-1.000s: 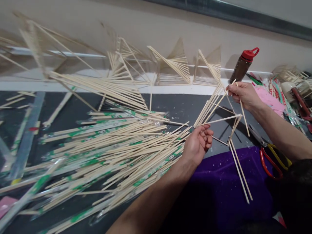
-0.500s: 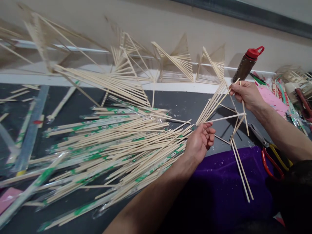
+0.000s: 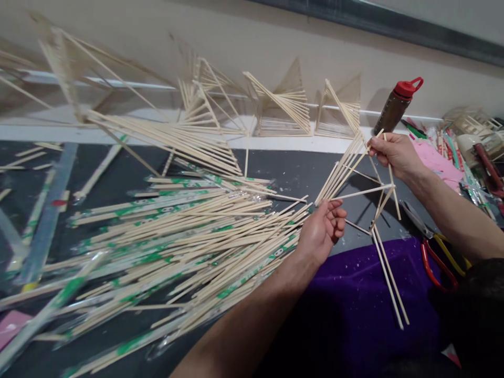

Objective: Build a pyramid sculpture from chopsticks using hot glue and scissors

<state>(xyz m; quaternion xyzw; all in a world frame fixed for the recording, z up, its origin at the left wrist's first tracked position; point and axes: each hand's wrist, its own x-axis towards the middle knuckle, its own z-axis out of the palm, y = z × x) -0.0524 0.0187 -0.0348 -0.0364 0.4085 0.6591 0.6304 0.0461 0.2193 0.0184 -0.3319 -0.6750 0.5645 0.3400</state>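
A chopstick frame (image 3: 364, 192) stands in front of me, with a fan of thin wooden chopsticks on its left side. My right hand (image 3: 396, 155) is closed at the top of that fan, pinching the upper end of a chopstick (image 3: 356, 167). Low on the fan, my left hand (image 3: 323, 231) is closed, thumb and forefinger at the sticks' bottom ends. Two loose-ended sticks of the frame hang over a purple cloth-like surface (image 3: 370, 273). Left of my left hand spreads a big pile of chopsticks (image 3: 208, 231), many in clear wrappers with green print.
Finished-looking stick structures (image 3: 283, 105) line the ledge along the wall. A dark bottle with a red lid (image 3: 394, 107) stands behind my right hand. Scissors (image 3: 433, 236) with red and yellow handles lie at right. A clear ruler (image 3: 51, 210) lies far left.
Both hands keep nearly the same hold on the chopstick frame. Only the camera view has shifted slightly.
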